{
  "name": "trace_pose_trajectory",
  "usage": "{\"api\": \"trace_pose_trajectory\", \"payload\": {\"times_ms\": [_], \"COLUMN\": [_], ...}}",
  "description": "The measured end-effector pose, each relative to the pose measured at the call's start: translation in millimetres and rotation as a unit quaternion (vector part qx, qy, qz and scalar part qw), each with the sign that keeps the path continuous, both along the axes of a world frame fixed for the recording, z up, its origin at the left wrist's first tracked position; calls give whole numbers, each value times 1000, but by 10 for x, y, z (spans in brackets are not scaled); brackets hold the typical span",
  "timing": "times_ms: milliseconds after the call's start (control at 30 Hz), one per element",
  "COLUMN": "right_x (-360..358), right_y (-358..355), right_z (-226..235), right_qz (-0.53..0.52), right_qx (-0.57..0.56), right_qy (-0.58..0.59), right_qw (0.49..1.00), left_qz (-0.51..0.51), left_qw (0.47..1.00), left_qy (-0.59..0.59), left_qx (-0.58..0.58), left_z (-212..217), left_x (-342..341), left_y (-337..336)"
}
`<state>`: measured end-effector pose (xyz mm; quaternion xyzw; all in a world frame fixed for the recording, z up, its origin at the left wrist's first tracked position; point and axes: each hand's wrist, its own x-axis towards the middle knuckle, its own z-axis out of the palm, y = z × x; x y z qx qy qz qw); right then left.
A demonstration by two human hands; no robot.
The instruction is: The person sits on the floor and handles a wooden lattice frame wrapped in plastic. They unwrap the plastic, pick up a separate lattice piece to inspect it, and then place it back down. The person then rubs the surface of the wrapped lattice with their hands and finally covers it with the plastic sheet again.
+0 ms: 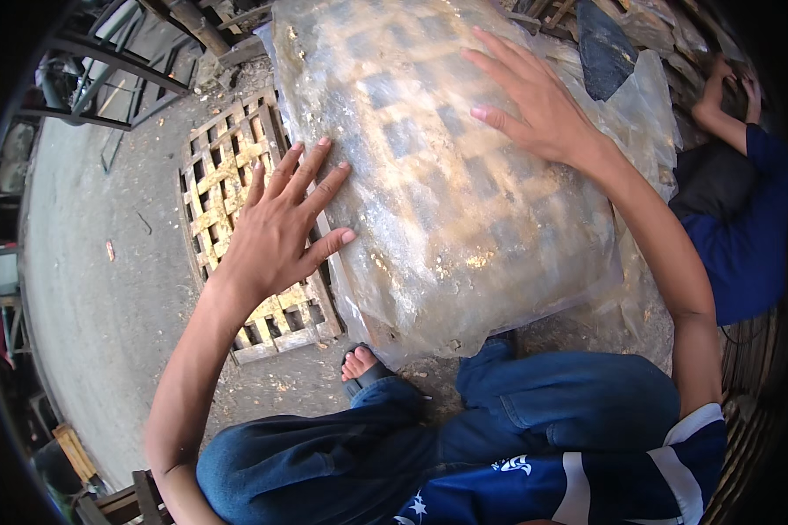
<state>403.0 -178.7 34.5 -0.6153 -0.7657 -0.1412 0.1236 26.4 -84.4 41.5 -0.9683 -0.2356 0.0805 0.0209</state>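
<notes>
In front of my knees lies a wooden lattice rack, its slats showing dimly through a clear, smudged plastic sheet [411, 236] spread over it. Yellowish crumbs stick to the plastic in places. My left hand [291, 210] is at the left edge of the sheet, fingers spread, fingertips at the plastic. Over the upper right part of the sheet is my right hand [534, 105], its fingers stretched out; whether it presses on the plastic I cannot tell. Neither hand holds anything.
A second lattice rack [228, 192] with yellow pieces on it lies on the concrete floor to the left. Crumpled plastic [648, 114] and a dark scrap [606, 52] are at the upper right. Another person in dark blue [749, 219] sits at the right. A metal frame [105, 70] stands upper left.
</notes>
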Motion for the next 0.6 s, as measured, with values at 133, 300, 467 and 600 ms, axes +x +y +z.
{"api": "trace_pose_trajectory", "payload": {"times_ms": [133,300,467,600], "right_x": [-265,549,1186,12], "right_y": [-354,-361,-273,-247], "right_z": [-136,-52,27,42], "right_qz": [5,-298,-285,-73], "right_qx": [-167,-164,-12,-77], "right_qy": [24,-123,28,63], "right_qw": [986,932,958,992], "left_qz": [16,4,0,13], "left_qw": [999,1000,999,999], "left_qy": [-18,-19,-28,-23], "left_qx": [-23,-4,-24,-43], "left_z": [-76,-98,-81,-79], "left_x": [-128,-78,-34,-67], "left_y": [-29,-22,15,14]}}
